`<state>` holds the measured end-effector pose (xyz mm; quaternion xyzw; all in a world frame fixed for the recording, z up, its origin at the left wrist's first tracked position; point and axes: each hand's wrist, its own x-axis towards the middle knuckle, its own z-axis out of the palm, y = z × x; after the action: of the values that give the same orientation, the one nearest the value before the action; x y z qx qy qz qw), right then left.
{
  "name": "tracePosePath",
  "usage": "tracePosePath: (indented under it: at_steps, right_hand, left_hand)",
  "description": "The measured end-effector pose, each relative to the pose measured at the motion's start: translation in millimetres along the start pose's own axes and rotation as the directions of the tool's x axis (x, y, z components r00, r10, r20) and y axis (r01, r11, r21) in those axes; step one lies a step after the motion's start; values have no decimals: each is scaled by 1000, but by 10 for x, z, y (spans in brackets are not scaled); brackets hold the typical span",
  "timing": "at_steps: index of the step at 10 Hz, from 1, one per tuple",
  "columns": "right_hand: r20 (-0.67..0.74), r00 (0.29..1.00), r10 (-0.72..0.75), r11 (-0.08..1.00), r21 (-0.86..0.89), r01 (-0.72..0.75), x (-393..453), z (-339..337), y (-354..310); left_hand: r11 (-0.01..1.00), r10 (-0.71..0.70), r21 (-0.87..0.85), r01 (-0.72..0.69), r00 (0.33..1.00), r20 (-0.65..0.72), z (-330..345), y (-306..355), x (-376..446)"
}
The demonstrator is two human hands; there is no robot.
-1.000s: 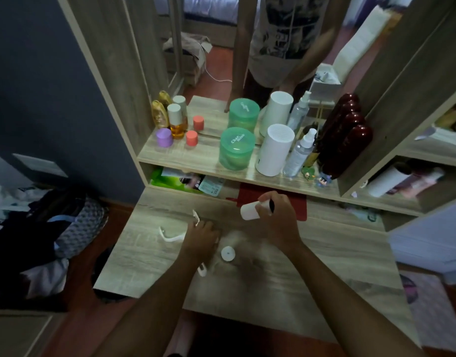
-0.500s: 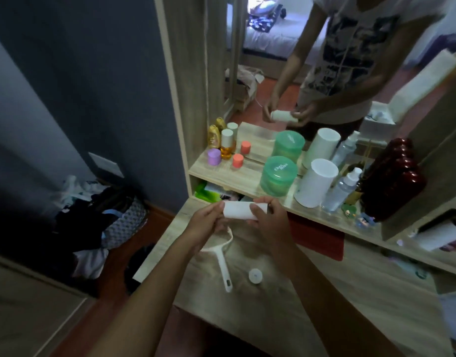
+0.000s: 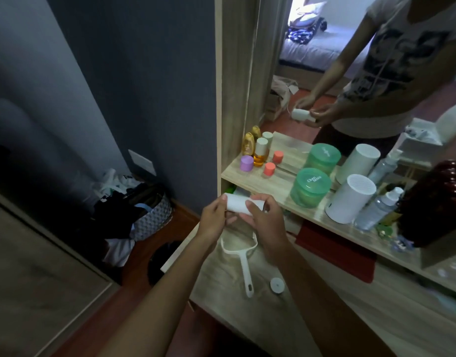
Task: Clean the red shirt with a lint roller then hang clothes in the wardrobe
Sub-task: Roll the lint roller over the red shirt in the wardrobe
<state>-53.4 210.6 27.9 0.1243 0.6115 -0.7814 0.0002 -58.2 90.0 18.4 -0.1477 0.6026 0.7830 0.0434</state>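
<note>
I hold a white lint roll (image 3: 237,205) sideways in the air above the wooden table (image 3: 337,305). My left hand (image 3: 216,220) grips its left end and my right hand (image 3: 263,217) grips its right end with fingers curled over it. Below my hands the white roller handle frame (image 3: 243,264) lies flat on the table, handle pointing toward me. A small round white cap (image 3: 277,285) lies to its right. No red shirt is recognisable; a red flat thing (image 3: 337,251) lies under the shelf.
A shelf (image 3: 273,181) in front of a mirror carries small bottles, two green jars (image 3: 310,188), a white cylinder (image 3: 350,198) and spray bottles. A basket of dark clothes (image 3: 144,215) sits on the floor at left by the grey wall.
Both hands lifted the roll off the table, and my left hand let go of the handle frame and took the roll's left end. The view swung up and left.
</note>
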Motion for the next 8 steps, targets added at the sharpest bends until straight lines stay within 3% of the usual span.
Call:
tracePosePath:
  at_steps: [1,2,3,4,5,6,7,8]
  right_hand:
    - [11,1000,-3,1000,-7,3,12,14,-2]
    - [63,993,97,995,-1,-98,32,-27,-23]
    - [5,999,-49,959,-279,48,59,-294,181]
    - [148,984,-98,738,-652,172,41,-758,714]
    - [59,998,31,543,-839,33,-216,-967,1132]
    - [3,980,200,281,-958,-54,-387,-1093,1262]
    - [4,964,266,143,-989,-35,-310,-1037,1146]
    - [-6,972,233,304,-949,-78,-34,-1001,1031]
  left_hand:
    - [999,46,21,-45,998,-31,38,4,27]
    - [996,82,37,-79,993,-86,16,29,90]
    - [996,81,46,-75,984,-156,-37,48,184]
    - [997,74,45,-66,975,-211,-89,31,250]
    - [999,49,10,-48,973,-226,-97,-9,262]
    - [1000,15,-23,-21,974,-226,-83,-33,257]
    - [1000,-6,-16,3,975,-223,-79,-32,265]
    - [1000,-20,-15,17,976,-218,-77,-11,261]
